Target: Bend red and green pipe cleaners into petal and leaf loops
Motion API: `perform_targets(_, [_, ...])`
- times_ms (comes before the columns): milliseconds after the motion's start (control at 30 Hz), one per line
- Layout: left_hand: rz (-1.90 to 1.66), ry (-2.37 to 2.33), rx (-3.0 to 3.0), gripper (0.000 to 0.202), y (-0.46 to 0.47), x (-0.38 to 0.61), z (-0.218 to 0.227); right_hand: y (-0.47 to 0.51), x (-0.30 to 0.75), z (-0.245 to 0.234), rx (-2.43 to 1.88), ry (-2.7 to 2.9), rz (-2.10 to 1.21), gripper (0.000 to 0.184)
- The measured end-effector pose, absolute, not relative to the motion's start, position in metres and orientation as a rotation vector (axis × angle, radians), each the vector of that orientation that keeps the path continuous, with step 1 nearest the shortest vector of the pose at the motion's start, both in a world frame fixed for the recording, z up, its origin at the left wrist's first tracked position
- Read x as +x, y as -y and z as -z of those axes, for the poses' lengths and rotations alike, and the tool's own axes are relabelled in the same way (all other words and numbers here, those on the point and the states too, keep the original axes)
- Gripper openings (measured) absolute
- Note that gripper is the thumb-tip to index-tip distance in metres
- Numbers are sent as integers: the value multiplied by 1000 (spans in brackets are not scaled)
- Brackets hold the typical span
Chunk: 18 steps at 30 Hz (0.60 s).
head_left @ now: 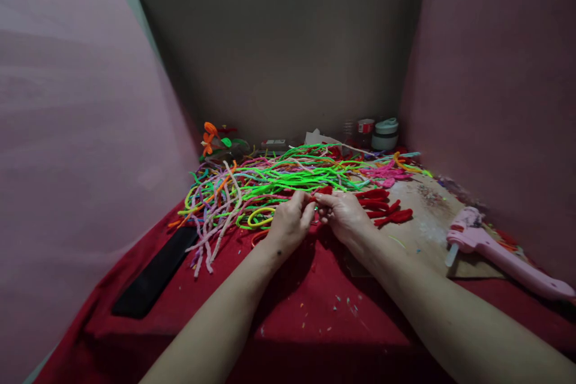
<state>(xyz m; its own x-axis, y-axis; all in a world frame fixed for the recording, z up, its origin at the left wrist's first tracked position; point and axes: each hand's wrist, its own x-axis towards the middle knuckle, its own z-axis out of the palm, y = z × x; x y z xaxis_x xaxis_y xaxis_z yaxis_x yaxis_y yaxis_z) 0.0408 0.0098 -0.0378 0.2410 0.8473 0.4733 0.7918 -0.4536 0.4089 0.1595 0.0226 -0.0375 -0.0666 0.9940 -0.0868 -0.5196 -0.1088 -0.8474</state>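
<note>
Here, left hand (291,217) and right hand (345,215) fingertip-close, grips pinched on a red chenille piece (324,190).

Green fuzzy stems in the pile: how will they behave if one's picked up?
The green fuzzy stems look thin, so probably light. Their loose curves suggest they'd bend rather than snap. They overlap one another, so lifting one may drag others along.

Left hand (291,216) and right hand (345,215) pinch a red stem (325,190) in front of the stem pile (299,179); right of it, a glue gun (504,257).
</note>
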Motion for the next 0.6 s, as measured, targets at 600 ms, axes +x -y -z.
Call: perform_targets(600, [-1199, -1389, 1802, 16, -10, 50, 31, -24, 161, 41, -873, 868, -1334, 24])
